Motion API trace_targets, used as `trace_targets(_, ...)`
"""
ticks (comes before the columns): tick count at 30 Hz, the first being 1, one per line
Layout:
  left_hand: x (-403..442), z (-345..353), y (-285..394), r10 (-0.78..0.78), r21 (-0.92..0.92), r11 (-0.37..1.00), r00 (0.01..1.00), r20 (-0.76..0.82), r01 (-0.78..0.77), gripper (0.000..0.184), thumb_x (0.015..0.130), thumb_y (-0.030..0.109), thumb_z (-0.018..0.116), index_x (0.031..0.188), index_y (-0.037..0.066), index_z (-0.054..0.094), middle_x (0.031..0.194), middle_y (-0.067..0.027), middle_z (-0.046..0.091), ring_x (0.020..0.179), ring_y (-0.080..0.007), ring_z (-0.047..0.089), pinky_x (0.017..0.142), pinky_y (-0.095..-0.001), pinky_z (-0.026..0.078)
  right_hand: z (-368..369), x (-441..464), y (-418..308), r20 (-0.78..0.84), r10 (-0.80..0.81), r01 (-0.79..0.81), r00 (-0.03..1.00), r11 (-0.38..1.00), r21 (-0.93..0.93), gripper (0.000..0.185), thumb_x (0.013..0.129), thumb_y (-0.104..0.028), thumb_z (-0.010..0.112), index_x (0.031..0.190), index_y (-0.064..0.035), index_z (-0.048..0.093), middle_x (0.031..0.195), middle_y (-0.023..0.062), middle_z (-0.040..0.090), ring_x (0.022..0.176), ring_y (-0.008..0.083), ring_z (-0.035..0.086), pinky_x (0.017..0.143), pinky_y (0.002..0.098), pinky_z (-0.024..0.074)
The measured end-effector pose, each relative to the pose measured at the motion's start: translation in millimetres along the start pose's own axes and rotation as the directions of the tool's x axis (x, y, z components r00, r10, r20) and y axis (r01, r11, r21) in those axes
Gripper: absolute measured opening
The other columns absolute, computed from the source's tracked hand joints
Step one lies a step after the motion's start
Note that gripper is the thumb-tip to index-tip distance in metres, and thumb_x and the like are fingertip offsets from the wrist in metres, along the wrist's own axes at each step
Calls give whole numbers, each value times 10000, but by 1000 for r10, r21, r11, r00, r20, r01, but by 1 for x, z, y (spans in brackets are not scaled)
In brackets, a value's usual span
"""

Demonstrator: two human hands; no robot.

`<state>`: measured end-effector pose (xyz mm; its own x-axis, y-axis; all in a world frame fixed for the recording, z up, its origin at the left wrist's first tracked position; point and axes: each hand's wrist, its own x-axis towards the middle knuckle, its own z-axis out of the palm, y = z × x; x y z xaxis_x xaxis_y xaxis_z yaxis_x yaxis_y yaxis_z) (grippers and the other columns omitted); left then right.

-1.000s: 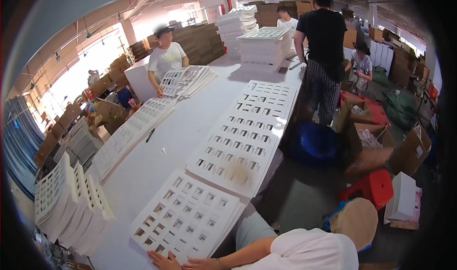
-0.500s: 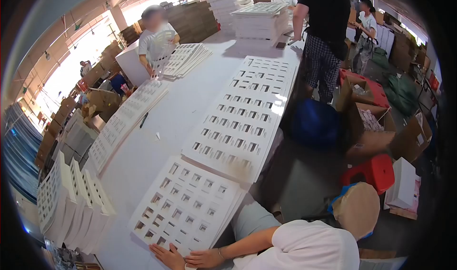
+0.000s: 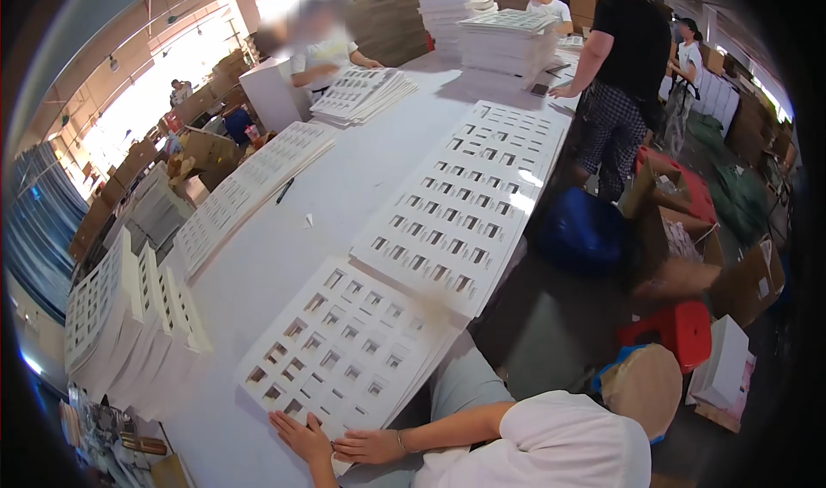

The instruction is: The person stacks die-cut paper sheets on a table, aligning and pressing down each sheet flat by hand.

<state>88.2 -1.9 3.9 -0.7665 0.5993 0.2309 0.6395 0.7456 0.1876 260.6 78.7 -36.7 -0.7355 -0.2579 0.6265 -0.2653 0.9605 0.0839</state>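
Observation:
A stack of white sheets (image 3: 344, 337) printed with rows of small rectangular pictures lies at the near edge of the table. On its near corner rests my left hand (image 3: 301, 439), flat, fingers stretched out and slightly apart. Beside it, my right hand (image 3: 366, 446) lies along the same near edge, its fingers pointing toward my left wrist. Neither hand grips anything that I can see. Just beyond is another long row of overlapping printed sheets (image 3: 439, 213), meeting the far edge of the near stack.
Thick stacks of printed sheets (image 3: 138, 333) stand at left; a longer row (image 3: 249, 191) lies behind them with a pen (image 3: 285, 191) alongside. Across the table a person handles sheets (image 3: 361, 92). On the right are a red stool (image 3: 680, 333), cardboard boxes (image 3: 688, 238) and a blue bag (image 3: 585, 230).
The view has shifted, so the table appears further right. The person across has moved an arm over their sheets. My hands stay on the near stack's corner.

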Motion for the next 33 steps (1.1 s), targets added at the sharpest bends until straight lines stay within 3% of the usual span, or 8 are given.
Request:
trace_targets(8, 1, 0, -1, -7, 11, 1000, 1000, -2, 7, 787, 976, 401, 515, 1499, -101, 209, 1587, -281, 171, 1490, -383, 163, 1174, -509, 216, 1, 0, 0, 40, -1, 1, 999, 1000, -3, 533, 920, -164, 463, 1439, -52, 412, 1395, 82, 507, 1342, 225, 457, 1120, 373, 357)
trace_targets(14, 0, 11, -8, 20, 6, 1000, 998, -56, -20, 787, 978, 415, 507, 1499, -97, 213, 1588, -270, 181, 1492, -376, 162, 1173, -512, 221, -4, 0, 1, -22, -4, 4, 1000, 1000, 4, 528, 909, -163, 472, 1421, -39, 434, 1381, 98, 521, 1313, 224, 483, 1118, 381, 358)
trace_targets(17, -2, -11, 9, -35, -21, 999, 999, 4, 35, 787, 977, 418, 511, 1505, -85, 213, 1595, -253, 180, 1494, -367, 161, 1170, -522, 223, -10, 4, 0, 93, -8, 9, 996, 1000, -1, 528, 928, -162, 461, 1441, -46, 411, 1408, 95, 501, 1339, 226, 462, 1123, 377, 359)
trace_targets(26, -1, -13, 10, -63, -16, 998, 997, 37, 63, 795, 968, 389, 536, 1516, -70, 187, 1610, -224, 159, 1504, -354, 127, 1172, -526, 216, -4, 2, 2, -37, -2, 2, 999, 1000, -10, 513, 909, -188, 476, 1402, -47, 461, 1361, 105, 535, 1314, 230, 474, 1130, 392, 341)
trace_targets(29, -1, -8, 7, -77, -59, 995, 996, 44, 79, 808, 958, 372, 557, 1514, -79, 182, 1608, -241, 149, 1502, -362, 130, 1178, -523, 192, 1, 0, -2, 1, 4, -3, 1000, 1000, -18, 520, 908, -202, 468, 1405, -50, 459, 1362, 107, 526, 1320, 223, 461, 1125, 392, 330)
trace_targets(30, -1, -1, -1, -50, -83, 995, 999, 13, 51, 817, 952, 366, 568, 1513, -82, 180, 1604, -253, 151, 1499, -369, 134, 1180, -523, 182, 2, 4, -1, -30, -5, 4, 1000, 1000, -27, 472, 907, -195, 443, 1348, -34, 487, 1293, 99, 544, 1231, 214, 520, 1051, 351, 380)
trace_targets(32, 3, 18, -11, -17, -114, 993, 999, -37, 12, 832, 934, 353, 596, 1511, -87, 189, 1591, -281, 162, 1491, -390, 153, 1189, -514, 160, 12, 15, 2, 230, 84, -143, 970, 957, 252, 257, 891, -197, 478, 1079, -41, 559, 914, 78, 492, 838, 211, 506, 784, 348, 408)
trace_targets(33, 4, 18, -10, 7, -94, 996, 999, -52, -12, 826, 930, 357, 605, 1501, -95, 216, 1585, -286, 178, 1486, -397, 163, 1196, -494, 155, -4, 18, 3, 247, 101, -149, 964, 971, 184, 256, 886, -187, 490, 1082, -42, 568, 935, 85, 518, 868, 215, 523, 819, 342, 412)
